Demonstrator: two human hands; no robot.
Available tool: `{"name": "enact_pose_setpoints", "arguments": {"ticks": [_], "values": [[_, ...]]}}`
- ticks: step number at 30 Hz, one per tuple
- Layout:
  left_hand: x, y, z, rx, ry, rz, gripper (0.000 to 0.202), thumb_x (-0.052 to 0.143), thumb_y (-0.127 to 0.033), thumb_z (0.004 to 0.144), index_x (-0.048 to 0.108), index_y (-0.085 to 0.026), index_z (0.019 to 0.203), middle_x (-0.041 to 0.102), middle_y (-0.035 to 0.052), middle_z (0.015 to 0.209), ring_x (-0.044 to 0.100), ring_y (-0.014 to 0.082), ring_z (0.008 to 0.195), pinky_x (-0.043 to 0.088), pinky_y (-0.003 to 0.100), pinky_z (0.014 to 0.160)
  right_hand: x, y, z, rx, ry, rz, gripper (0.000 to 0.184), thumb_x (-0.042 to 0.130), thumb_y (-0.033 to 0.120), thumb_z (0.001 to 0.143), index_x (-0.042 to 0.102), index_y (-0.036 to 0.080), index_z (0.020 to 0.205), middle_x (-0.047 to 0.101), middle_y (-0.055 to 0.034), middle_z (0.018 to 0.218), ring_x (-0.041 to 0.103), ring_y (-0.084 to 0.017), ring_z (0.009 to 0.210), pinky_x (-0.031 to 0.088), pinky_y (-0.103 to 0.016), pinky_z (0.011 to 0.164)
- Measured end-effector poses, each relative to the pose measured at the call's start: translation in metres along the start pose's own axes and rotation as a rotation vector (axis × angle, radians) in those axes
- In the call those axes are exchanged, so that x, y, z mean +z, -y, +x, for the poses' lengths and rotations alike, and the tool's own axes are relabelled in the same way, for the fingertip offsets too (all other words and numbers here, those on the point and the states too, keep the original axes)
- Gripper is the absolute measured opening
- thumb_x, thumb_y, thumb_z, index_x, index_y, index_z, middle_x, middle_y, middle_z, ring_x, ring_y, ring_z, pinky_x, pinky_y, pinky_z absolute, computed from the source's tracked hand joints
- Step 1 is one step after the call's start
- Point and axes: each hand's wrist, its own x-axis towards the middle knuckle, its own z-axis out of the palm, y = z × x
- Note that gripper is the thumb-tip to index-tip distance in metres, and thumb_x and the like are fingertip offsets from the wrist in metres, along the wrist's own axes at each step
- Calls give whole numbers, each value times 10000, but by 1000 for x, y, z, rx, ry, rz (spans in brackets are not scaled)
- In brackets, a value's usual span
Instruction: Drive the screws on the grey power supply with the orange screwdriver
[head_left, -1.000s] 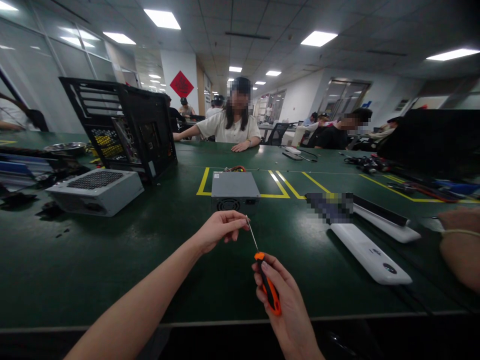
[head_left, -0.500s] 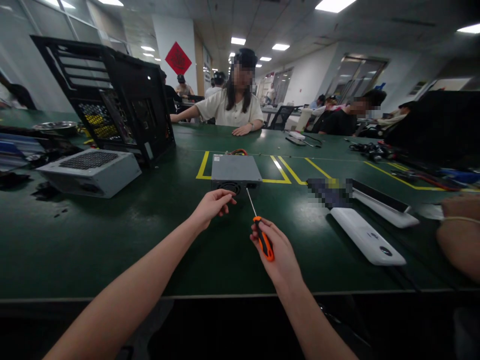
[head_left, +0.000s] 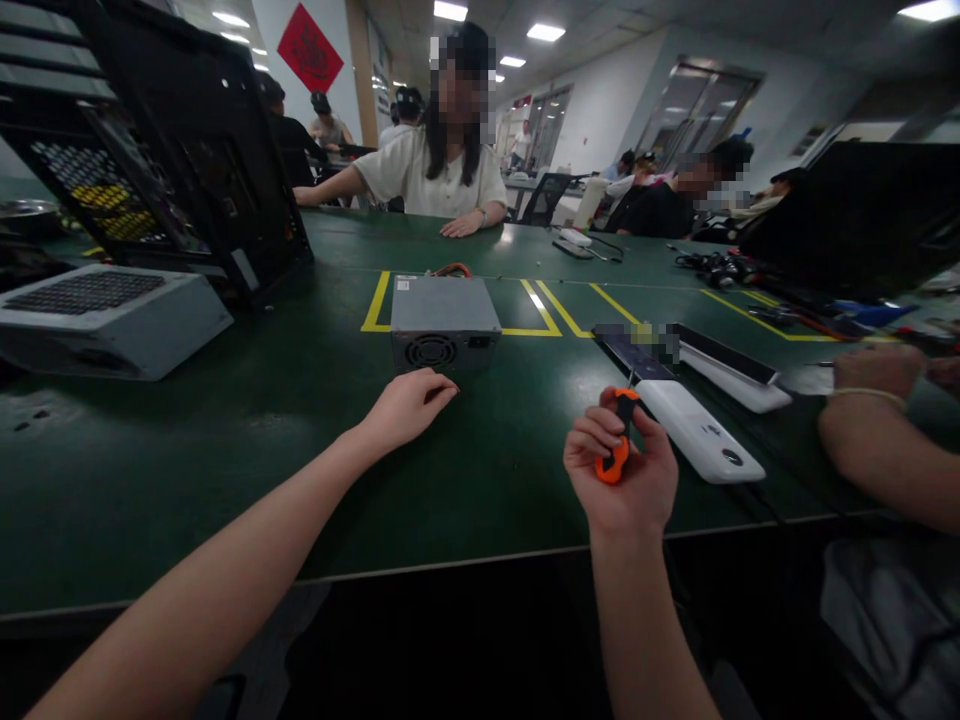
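A grey computer power supply (head_left: 445, 303) sits on the green table with its fan grille and socket facing me. Just in front of it is my left hand (head_left: 405, 408), its fingers curled and closed; whether anything small is between them is hidden. My right hand (head_left: 626, 485), palm turned up, holds a screwdriver (head_left: 616, 460) by its orange and black handle. Only a short bit of the shaft shows, pointing away from me near the white device.
Left stand a second power supply (head_left: 112, 315) and an open black computer case (head_left: 217, 150). A white device (head_left: 701, 430) lies right of my right hand. Another person's arm (head_left: 862, 430) rests at the right edge. Opposite, a person (head_left: 450, 185) reaches toward the case.
My right hand has drawn the screwdriver away from the power supply, to the right, and turned palm up. My left hand has moved slightly left and its fingers curl more. The view has shifted.
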Motion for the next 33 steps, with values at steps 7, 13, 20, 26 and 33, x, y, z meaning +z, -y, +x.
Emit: {"name": "enact_pose_setpoints", "arguments": {"ticks": [7,13,20,26,33], "values": [[31,-33,-11,148,148,48,203,571,-357,763,665,-235,895,582,46,871,477,200,855,345,311,779,-9,9,-14,-13,-48,-24,168,572,198,683,582,151,844,433,63,567,398,-24,472,335,-128,423],[52,-44,-15,221,276,156,223,630,-402,709,642,-204,813,546,42,839,462,192,815,354,298,720,-12,5,-24,-26,-71,-62,144,582,217,685,582,156,815,414,62,565,388,-30,475,335,-133,424],[53,-39,-12,223,251,156,243,601,-412,734,620,-206,862,542,39,836,492,179,781,364,283,682,-4,-2,-27,23,-45,-44,135,565,211,703,581,147,821,409,59,566,375,-26,474,322,-122,417],[60,-43,-12,284,279,188,163,575,-355,770,629,-206,809,547,35,822,499,176,780,372,288,697,-2,-10,-24,32,-48,-60,137,568,218,705,589,146,820,403,56,567,376,-31,479,329,-120,419],[44,-30,-10,281,239,213,76,526,-237,807,578,-182,798,557,31,817,512,170,805,395,281,708,-2,-15,-25,40,-39,-83,143,554,224,721,584,142,834,402,53,576,369,-31,484,323,-122,424]]}}
